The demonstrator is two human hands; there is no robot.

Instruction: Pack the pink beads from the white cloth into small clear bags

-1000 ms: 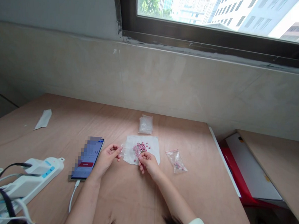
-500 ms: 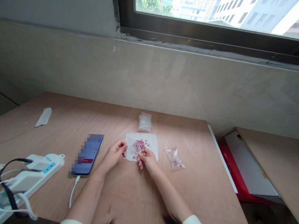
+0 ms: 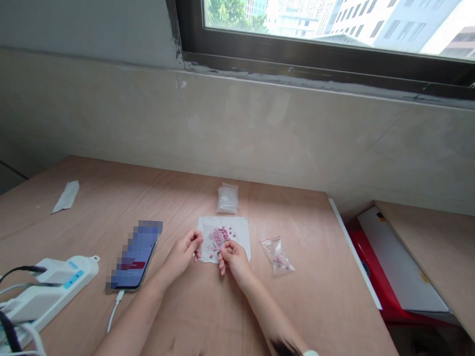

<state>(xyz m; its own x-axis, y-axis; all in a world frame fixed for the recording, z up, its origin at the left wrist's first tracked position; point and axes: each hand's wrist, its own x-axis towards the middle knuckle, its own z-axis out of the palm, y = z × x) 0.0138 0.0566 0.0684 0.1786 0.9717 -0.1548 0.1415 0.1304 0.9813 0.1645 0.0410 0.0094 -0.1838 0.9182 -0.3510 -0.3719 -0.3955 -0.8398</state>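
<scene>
No legible txt, nos. or brands. Flat, rectangular, dark-edged phone point(image 3: 142, 255) w/ blue-lit screen point(image 3: 134, 279): part pixelated, rest too small/blurry to read, incl. red rectangular btn point(image 3: 138, 265) on lower half.

A light brown wooden table point(image 3: 202, 314) reaches back to a wall point(image 3: 240, 130), smooth and beige below, with a plain grey stretch point(image 3: 79, 15) at the upper left. Above sits a window point(image 3: 302, 14) in a dark frame point(image 3: 308, 51), its lower edge lined with rough, patchy filler. Outside are a green tree and pale tall buildings. Bright daylight fills the glass, while the wall beneath looks dimmer. At the right, beyond a gap, stands another wooden top point(image 3: 445, 236), with dark space under it at the lower corner.
</scene>
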